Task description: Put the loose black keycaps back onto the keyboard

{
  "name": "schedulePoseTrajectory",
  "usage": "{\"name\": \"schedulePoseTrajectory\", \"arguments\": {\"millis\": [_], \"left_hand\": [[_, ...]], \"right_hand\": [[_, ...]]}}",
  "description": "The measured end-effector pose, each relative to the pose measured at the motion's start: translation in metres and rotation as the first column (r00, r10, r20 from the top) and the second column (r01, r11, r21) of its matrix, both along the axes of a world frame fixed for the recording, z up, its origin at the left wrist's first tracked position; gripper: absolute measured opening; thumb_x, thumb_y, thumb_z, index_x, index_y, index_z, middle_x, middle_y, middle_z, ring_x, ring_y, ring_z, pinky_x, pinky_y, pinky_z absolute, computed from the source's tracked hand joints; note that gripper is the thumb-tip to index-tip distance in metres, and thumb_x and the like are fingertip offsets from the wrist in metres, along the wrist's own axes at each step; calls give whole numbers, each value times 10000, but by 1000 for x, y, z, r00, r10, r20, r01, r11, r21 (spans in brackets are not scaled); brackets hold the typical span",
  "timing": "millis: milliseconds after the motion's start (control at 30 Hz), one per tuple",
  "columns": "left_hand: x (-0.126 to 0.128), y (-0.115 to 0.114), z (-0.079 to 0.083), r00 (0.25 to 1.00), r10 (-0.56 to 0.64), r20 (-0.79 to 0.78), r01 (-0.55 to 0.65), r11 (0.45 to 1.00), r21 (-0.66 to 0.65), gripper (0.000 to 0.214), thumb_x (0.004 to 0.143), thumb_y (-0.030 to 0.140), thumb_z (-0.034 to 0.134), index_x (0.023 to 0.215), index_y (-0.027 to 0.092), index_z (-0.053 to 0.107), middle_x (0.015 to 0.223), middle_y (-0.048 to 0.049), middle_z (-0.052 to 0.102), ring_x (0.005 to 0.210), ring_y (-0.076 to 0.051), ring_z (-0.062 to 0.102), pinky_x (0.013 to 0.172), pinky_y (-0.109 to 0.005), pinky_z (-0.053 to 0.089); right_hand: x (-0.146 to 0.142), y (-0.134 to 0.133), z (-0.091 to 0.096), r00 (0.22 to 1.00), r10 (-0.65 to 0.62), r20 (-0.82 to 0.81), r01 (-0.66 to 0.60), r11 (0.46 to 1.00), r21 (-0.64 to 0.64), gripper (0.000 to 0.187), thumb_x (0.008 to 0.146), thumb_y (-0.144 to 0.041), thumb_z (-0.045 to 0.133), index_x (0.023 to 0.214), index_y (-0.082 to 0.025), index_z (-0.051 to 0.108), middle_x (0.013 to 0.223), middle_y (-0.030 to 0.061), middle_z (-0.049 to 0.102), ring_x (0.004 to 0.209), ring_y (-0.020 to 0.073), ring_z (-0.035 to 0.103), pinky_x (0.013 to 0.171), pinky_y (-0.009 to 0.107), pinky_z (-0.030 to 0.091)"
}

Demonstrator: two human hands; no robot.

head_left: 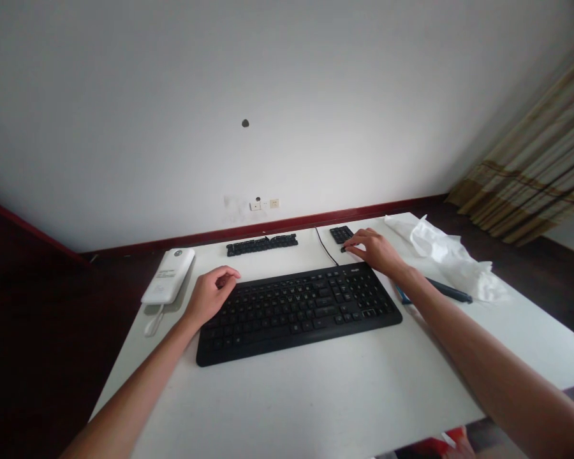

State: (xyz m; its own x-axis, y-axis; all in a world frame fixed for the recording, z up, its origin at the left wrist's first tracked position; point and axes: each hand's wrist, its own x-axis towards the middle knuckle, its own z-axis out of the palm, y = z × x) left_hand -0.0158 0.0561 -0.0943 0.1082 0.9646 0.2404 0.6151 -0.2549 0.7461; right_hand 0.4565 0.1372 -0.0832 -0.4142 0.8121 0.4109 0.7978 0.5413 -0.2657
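Taking the black keyboard as landmark: found flat on a white table, lying at a slight slant, with right end set farther off than left. Noted at its far left corner the left hand, with fingers loosely bent inward and a hollow between them and the thumb; cannot tell whether touching the keyboard or just over it. Noted beyond its far right corner the right hand, palm downward, with thumb and fingertips pinching a small black piece; cannot tell whether raised or resting on the tabletop. Just past that piece, beyond the keyboard's right part, a block of black keys, set close together and partly covered by the right hand. Beyond the keyboard's middle, apart from it, a long strip of black keycaps in uneven rows. From the keyboard's far edge, a thin dark cable running away. Left of the keyboard, a white device with rounded corners and print too small to read, plus a white strap trailing nearer. Right of the keyboard, a crumpled white sheet; between sheet and keyboard, a long dark object, partly hidden by the arm. Well beyond the keyboard, low on a pale wall, a socket; far off to its right, a striped curtain.
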Motion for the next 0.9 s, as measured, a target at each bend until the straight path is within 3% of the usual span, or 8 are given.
{"name": "schedulePoseTrajectory", "arguments": {"millis": [133,267,400,467,533,800,900], "left_hand": [[-1,1,0,1000,1,5,-1,1000,-13,195,930,350,613,920,220,759,940,-20,771,840,-187,678,762,-290,496],[-1,2,0,1000,7,-8,-7,1000,-18,197,925,355,618,920,218,760,948,-23,774,854,-193,683,771,-296,501],[-1,2,1,1000,13,-25,-14,1000,-18,209,921,368,617,926,214,759,937,-26,770,829,-191,672,753,-294,495],[-1,1,1,999,19,-31,-19,1000,-17,211,917,370,620,945,214,759,943,-28,770,836,-192,671,752,-293,495],[0,1,1,999,21,-37,-22,1000,-16,213,914,370,621,963,216,760,954,-29,771,852,-194,676,759,-292,498],[0,1,2,999,22,-40,-22,1000,-7,220,914,385,627,941,217,767,915,-21,757,828,-190,670,776,-294,498],[0,2,1,999,15,-43,-15,1000,2,217,917,383,627,940,219,767,917,-20,757,823,-187,666,776,-291,497]], "right_hand": [[1,-12,17,992,-63,-111,52,994,-93,245,973,-417,600,990,-254,782,1082,66,779,975,275,689,895,431,543],[5,-27,39,973,-92,-209,22,948,-317,284,943,-492,639,974,-255,792,1030,33,799,889,235,713,869,384,546],[-1,-42,52,966,82,-243,-203,824,-529,326,915,-546,678,959,-256,820,973,23,802,913,235,709,859,363,518],[-6,-47,54,961,142,-240,-261,759,-597,325,895,-550,702,950,-255,825,952,20,797,881,225,698,817,349,504],[-12,-50,52,955,193,-226,-294,729,-618,308,881,-537,719,937,-253,825,956,19,789,864,213,686,797,337,495],[-20,-52,52,972,191,-134,-233,803,-549,308,931,-486,651,1029,-247,817,941,30,777,815,198,656,727,330,462],[-19,-54,56,974,158,-162,-223,786,-577,311,898,-501,690,1024,-242,806,910,25,765,790,191,643,711,325,463]]}}
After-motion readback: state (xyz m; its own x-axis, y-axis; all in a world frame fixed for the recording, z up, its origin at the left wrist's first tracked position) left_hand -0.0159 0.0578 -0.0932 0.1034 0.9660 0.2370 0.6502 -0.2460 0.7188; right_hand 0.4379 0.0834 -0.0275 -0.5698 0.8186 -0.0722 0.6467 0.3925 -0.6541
